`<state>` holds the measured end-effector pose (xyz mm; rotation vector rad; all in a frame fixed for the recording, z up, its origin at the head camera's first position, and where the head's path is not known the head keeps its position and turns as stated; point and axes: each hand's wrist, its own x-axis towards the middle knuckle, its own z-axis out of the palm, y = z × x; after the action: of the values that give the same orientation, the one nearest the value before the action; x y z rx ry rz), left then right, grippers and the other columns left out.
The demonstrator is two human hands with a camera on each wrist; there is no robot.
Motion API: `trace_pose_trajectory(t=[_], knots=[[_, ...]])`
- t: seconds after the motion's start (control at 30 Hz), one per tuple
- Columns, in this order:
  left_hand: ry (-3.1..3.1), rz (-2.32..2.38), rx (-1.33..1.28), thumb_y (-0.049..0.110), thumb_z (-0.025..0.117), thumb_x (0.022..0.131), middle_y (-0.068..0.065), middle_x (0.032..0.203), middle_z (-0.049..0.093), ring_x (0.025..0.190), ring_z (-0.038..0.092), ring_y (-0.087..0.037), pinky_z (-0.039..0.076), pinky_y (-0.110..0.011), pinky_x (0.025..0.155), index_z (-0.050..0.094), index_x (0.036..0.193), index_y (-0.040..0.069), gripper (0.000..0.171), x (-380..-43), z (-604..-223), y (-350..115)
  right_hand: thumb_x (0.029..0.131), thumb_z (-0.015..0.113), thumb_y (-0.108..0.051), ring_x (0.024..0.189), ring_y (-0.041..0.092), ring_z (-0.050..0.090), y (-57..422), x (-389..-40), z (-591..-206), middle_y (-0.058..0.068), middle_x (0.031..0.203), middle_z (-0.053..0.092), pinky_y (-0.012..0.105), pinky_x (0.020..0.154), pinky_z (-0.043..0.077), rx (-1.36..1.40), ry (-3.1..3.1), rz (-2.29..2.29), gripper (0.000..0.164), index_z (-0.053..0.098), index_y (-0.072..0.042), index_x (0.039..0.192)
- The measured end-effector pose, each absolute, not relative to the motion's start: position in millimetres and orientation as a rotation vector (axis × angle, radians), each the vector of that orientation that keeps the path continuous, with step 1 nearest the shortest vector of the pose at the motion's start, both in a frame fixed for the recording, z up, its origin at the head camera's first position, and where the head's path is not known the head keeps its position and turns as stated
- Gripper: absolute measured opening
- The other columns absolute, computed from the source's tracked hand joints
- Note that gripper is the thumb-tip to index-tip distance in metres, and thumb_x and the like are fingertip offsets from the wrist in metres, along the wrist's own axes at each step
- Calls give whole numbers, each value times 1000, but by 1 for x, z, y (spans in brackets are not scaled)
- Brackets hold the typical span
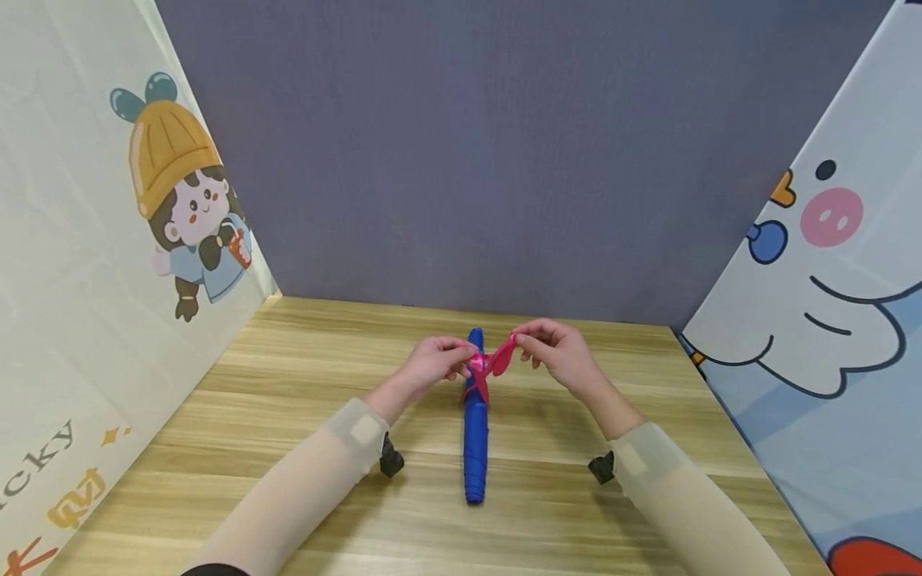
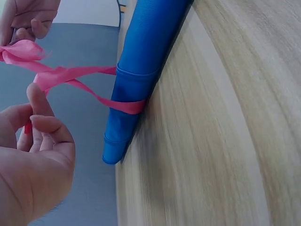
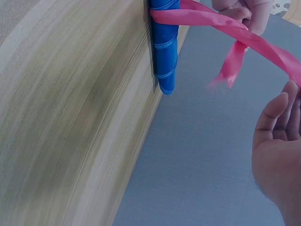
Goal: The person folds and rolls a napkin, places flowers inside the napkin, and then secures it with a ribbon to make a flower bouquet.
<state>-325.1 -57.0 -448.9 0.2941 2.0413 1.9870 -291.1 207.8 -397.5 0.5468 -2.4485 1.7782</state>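
A blue rolled-up bundle, long and tapered toward its ends, lies lengthwise on the table. Round its far part runs a pink ribbon, whose two ends cross above the roll. Left of the roll, my left hand pinches one ribbon end between thumb and fingers. On the other side, my right hand pinches the other ribbon end and holds it up and out to the right. Near the crossing, a short loose tail of ribbon hangs in the right wrist view. Both hands are raised off the tabletop.
The wood-grain table reaches back to a grey-blue panel. Printed cartoon sheets stand at the left and right sides. Small black pieces sit at the inner side of each sleeve.
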Motion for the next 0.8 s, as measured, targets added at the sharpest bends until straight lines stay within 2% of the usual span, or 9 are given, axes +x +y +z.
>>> trace_pose_trajectory(t=[0.17,0.27,0.33,0.43,0.53,0.67,0.8], knots=[[2081,1957,264,21,75,105,2,89,72,71,61,-12,44,-22,61,81,122,4,25,-324,-449,-55,108,73,-21,79,15,70,208,-290,-397,-1,88,76,31,68,59,547,-2455,1763,23,78,-2,121],[2073,1955,274,19,73,107,0,83,68,65,54,-9,42,-21,59,80,122,1,25,-323,-448,-54,108,73,-20,82,24,70,208,-290,-398,-2,88,76,33,68,60,550,-2459,1754,22,78,-3,121],[2045,1965,286,17,70,109,0,79,70,62,56,-7,44,-22,59,78,123,-3,26,-323,-449,-53,108,72,-19,83,27,71,208,-290,-398,-2,88,75,33,68,60,552,-2458,1756,22,78,-2,121],[2015,1972,289,16,66,111,-2,86,78,69,69,-7,51,-23,63,76,124,-4,26,-324,-451,-51,108,72,-19,81,24,70,208,-290,-399,-3,88,75,31,68,59,552,-2457,1763,21,78,-3,121],[2055,1957,301,16,67,110,-8,97,83,76,75,-10,52,-24,65,77,124,-2,26,-323,-453,-51,109,72,-19,79,17,69,207,-289,-399,-3,88,75,27,67,58,554,-2457,1772,21,78,-3,121],[2236,1788,432,10,69,106,-12,112,83,88,74,-12,54,-25,70,79,128,5,24,-322,-456,-53,109,72,-20,77,12,68,207,-288,-399,-2,88,75,26,67,57,547,-2462,1779,22,78,-4,122],[2425,1467,679,-1,72,97,-11,120,79,102,70,-18,59,-28,78,74,139,12,44,-319,-461,-57,109,72,-21,76,12,67,207,-288,-399,-3,88,75,26,67,56,549,-2463,1780,22,78,-4,122]])
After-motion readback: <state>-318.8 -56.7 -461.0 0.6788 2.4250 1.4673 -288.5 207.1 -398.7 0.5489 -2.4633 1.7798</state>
